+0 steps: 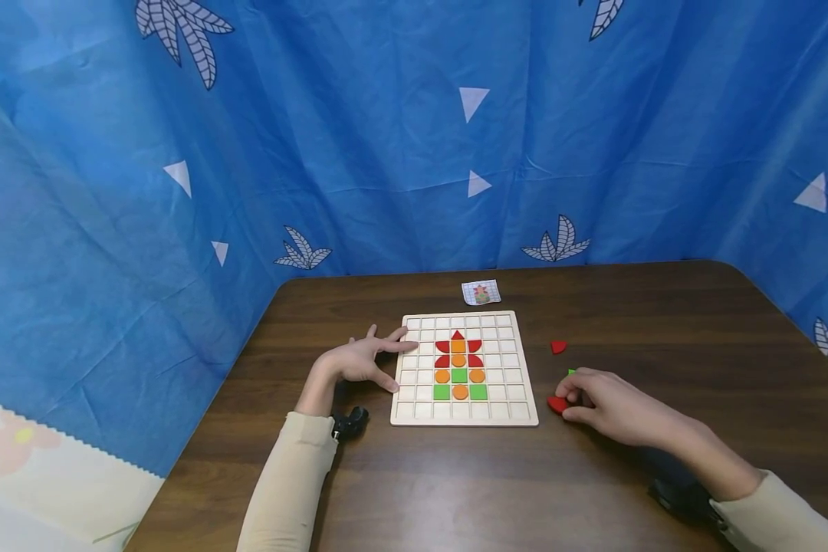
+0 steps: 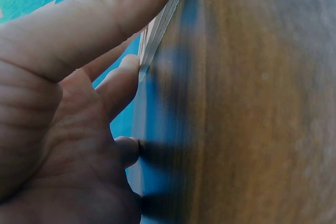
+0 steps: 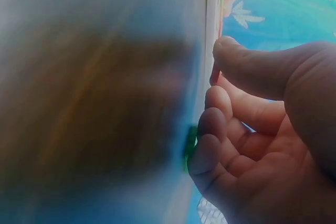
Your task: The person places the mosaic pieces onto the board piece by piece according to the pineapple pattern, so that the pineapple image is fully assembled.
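Observation:
A white gridded board (image 1: 524,410) lies on the table, bearing a figure of red, orange and green pieces: a red triangle (image 1: 458,335) on top, an orange square (image 1: 458,346), several red petal-like pieces, several orange discs and three green squares. With fingers spread, my left hand (image 1: 359,360) touches the board's left edge; the left wrist view shows the thumb (image 2: 105,14) against that edge. To the right of the board, my right hand (image 1: 610,402) pinches a red quarter-circle piece (image 1: 556,404) between thumb and fingers. A green piece (image 3: 190,148) lies partly hidden beside its curled fingers.
Another red piece (image 1: 558,346) lies on the table right of the board. Behind the board is a small pattern card (image 1: 481,292) with a similar figure. A blue curtain (image 1: 400,153) hangs beyond the brown table (image 1: 455,491).

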{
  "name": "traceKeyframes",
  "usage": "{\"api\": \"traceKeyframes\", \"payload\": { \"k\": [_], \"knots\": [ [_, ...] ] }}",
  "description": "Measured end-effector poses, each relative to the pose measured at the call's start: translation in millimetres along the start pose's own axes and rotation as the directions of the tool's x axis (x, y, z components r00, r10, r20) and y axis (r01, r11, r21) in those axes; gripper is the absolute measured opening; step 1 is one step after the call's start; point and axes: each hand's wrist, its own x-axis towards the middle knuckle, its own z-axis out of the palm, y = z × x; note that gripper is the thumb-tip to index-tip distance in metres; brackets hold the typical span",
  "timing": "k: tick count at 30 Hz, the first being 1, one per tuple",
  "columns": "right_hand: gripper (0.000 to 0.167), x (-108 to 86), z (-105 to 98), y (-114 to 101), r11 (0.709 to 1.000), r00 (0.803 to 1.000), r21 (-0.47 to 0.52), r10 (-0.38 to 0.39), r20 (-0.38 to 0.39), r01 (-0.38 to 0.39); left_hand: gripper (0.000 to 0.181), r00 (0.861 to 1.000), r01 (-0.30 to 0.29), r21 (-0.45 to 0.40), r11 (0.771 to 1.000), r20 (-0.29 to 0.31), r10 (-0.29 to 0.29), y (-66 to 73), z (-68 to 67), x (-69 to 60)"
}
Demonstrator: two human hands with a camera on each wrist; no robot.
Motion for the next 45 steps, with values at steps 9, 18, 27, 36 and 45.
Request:
{"api": "traceKeyframes", "payload": {
  "k": [9, 18, 27, 36, 45],
  "knots": [
    [0.019, 30.5, 5.2, -27.9, 1.000, 1.000, 0.008, 0.016, -0.005, -0.016, 0.083, 1.000, -0.010, 0.004, 1.000, -0.007, 0.010, -0.4, -0.9, -0.6],
    [0.021, 56.8, 16.3, -58.4, 0.998, 0.998, -0.005, -0.070, -0.005, 0.070, 0.083, 1.000, -0.007, 0.006, 1.000, 0.002, 0.007, -0.5, 0.0, 1.1],
    [0.024, 74.7, 33.8, -81.4, 0.993, 0.993, -0.026, -0.117, 0.027, 0.118, 0.083, 1.000, -0.010, 0.013, 1.000, 0.000, 0.010, -1.4, 0.8, 1.6],
    [0.022, 86.3, 50.6, -99.4, 0.986, 0.985, -0.018, -0.163, 0.066, 0.164, 0.082, 1.000, -0.021, 0.022, 1.000, 0.000, 0.021, -3.9, 0.3, 3.8],
    [0.018, 93.1, 65.3, -105.0, 0.980, 0.981, -0.054, -0.188, 0.045, 0.190, 0.083, 1.000, -0.022, 0.009, 1.000, -0.002, 0.022, -2.7, -0.1, 1.3]
  ]
}}
